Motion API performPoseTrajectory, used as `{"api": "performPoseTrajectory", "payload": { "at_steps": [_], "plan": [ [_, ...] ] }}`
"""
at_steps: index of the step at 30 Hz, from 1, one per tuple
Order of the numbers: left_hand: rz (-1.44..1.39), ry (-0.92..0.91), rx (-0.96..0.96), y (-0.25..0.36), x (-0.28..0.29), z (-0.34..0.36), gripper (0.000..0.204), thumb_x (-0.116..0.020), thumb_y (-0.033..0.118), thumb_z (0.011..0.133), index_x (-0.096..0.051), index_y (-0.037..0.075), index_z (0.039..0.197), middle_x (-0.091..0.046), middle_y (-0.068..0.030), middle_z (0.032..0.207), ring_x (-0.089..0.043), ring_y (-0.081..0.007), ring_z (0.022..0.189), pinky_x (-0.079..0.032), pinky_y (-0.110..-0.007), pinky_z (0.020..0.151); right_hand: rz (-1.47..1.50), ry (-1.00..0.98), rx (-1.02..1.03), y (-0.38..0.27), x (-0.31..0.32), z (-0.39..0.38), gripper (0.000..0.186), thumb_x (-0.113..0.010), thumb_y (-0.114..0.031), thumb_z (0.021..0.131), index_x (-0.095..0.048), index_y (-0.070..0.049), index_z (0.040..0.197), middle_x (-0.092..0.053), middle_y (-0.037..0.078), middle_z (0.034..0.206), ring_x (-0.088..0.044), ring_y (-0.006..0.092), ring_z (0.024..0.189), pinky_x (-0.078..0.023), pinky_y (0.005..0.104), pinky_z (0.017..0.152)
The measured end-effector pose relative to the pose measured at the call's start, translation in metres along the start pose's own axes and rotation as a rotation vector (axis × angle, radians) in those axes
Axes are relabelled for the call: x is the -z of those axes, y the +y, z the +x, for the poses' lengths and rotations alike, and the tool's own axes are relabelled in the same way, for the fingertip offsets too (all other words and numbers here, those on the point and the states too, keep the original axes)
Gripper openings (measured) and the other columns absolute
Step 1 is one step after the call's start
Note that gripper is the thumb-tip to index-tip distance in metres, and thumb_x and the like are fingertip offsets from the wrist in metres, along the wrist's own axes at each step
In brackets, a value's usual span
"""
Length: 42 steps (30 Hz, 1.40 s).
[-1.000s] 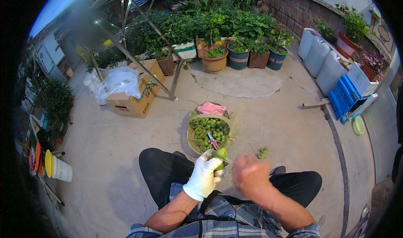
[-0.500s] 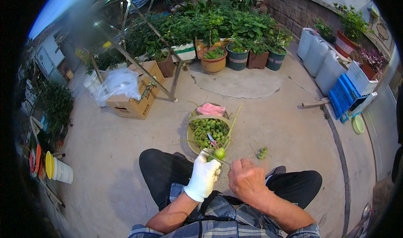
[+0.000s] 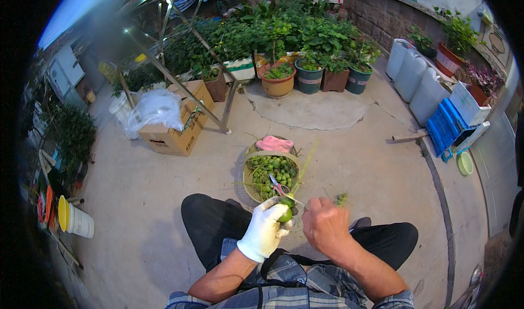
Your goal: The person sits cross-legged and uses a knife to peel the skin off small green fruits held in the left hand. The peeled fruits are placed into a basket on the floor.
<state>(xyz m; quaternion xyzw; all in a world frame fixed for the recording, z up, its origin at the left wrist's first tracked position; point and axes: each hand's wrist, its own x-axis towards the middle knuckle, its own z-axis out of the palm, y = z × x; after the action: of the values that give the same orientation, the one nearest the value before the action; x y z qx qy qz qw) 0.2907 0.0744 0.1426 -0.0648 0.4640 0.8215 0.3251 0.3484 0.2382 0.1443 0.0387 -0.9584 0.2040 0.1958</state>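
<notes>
My left hand (image 3: 264, 228), in a white glove, grips round green fruits (image 3: 285, 216) above the near rim of a woven basket (image 3: 249, 186). My bare right hand (image 3: 326, 224) is closed just to the right, its fingers round a thin, pale, blade-like tool (image 3: 298, 201) that points at the fruits; its handle is hidden in the fist. Many small green fruits (image 3: 275, 170) fill the basket under its arched handle. Scissors (image 3: 275, 183) with reddish grips lie on top, and a pink cloth or glove (image 3: 274, 144) rests at the far side.
A small green cluster (image 3: 341, 199) lies on the concrete floor right of the basket. A cardboard box (image 3: 177, 137) with plastic on it stands by a metal frame (image 3: 188, 91). Potted plants (image 3: 277, 85) line the back; white jugs (image 3: 409, 74) and a blue crate (image 3: 443, 126) stand at right.
My right hand has moved slightly up and right, away from my left. The left hand has turned a little, and the held fruits and the blade-like tool sit at another angle.
</notes>
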Motion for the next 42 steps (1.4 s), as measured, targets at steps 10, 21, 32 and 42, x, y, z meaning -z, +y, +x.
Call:
{"api": "performPoseTrajectory", "payload": {
  "at_steps": [10, 21, 32, 42],
  "plan": [
    [0.121, 0.080, -0.079, -0.006, 0.003, 0.007, 0.021, -0.059, 0.013, 0.096, -0.060, 0.008, 0.116, -0.059, 0.0021, 0.086, -0.052, -0.0051, 0.062, -0.037, -0.017, 0.049, -0.042, 0.086, -0.038, 0.001, -0.001, 0.001, 0.015, -0.068, -0.011, 0.081, -0.057, -0.003, 0.082, -0.060, 0.019, 0.075, -0.062, 0.0390, 0.060, -0.049, 0.0498, 0.052],
    [0.229, 0.123, -0.147, -0.004, -0.006, 0.004, 0.022, -0.062, 0.011, 0.096, -0.060, 0.007, 0.118, -0.054, 0.0042, 0.080, -0.047, -0.0035, 0.060, -0.036, -0.020, 0.049, -0.052, 0.045, 0.007, 0.003, -0.001, 0.006, 0.014, -0.068, -0.014, 0.083, -0.058, -0.003, 0.083, -0.062, 0.018, 0.077, -0.065, 0.0366, 0.062, -0.052, 0.0474, 0.050],
    [0.308, 0.179, -0.238, -0.013, -0.004, 0.004, 0.020, -0.060, 0.004, 0.095, -0.060, 0.005, 0.115, -0.052, 0.0055, 0.077, -0.044, -0.0023, 0.060, -0.036, -0.021, 0.052, -0.009, 0.046, 0.003, -0.005, -0.002, -0.002, 0.015, -0.069, -0.011, 0.081, -0.056, -0.004, 0.081, -0.059, 0.018, 0.074, -0.062, 0.0373, 0.060, -0.049, 0.0485, 0.052],
    [0.158, 0.110, -0.143, -0.003, -0.007, -0.003, 0.021, -0.060, 0.010, 0.097, -0.059, 0.009, 0.118, -0.058, 0.0032, 0.087, -0.050, -0.0036, 0.063, -0.038, -0.018, 0.051, 0.004, 0.068, 0.009, -0.013, -0.003, -0.003, 0.013, -0.068, -0.011, 0.081, -0.057, -0.004, 0.082, -0.061, 0.017, 0.077, -0.064, 0.0367, 0.063, -0.051, 0.0480, 0.053]
  ]
}}
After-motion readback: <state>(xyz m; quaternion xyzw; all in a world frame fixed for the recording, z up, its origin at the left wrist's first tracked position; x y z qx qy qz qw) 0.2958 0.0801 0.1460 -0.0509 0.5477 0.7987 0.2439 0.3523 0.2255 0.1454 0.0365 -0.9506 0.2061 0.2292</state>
